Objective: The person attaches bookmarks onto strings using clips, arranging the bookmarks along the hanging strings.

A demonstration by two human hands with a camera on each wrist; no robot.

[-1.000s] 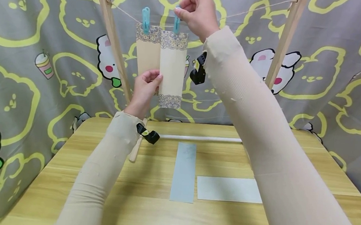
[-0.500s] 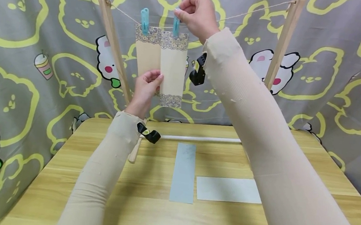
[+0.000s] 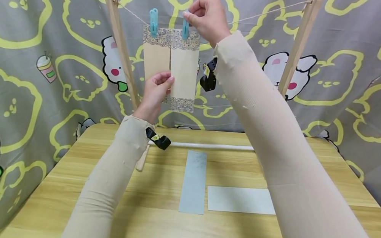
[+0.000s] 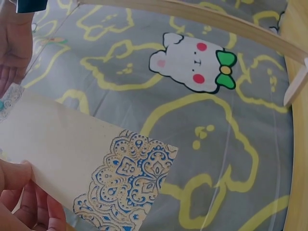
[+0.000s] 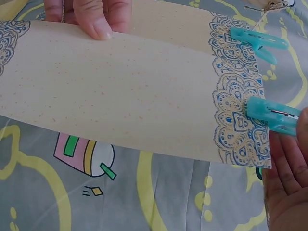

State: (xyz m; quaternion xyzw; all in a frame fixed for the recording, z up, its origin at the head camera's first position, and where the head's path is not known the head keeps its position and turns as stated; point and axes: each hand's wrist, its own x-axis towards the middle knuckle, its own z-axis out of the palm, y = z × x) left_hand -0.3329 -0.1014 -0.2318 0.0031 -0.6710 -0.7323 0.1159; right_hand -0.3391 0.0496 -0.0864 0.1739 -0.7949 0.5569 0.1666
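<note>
A cream paper strip with blue lace-patterned ends hangs upright at a string line. My left hand pinches its left edge between thumb and fingers, below mid-height. At its top edge, my right hand pinches the handle end of a light blue clothespin, whose jaws sit over the patterned band. Just to the left, a tan strip with the same pattern hangs from a second blue clothespin. The cream strip partly overlaps it in the right wrist view. In the left wrist view the cream strip's lower patterned end shows.
The string runs between a left wooden post and a right wooden post. A white rod lies across the back of the wooden table. Nearer are a blue-grey strip and a pale strip. A patterned curtain hangs behind.
The cream strip's lower end has swung slightly right and its top edge has risen, with my left hand shifting along. My right hand has sunk a little, still gripping the clothespin.
</note>
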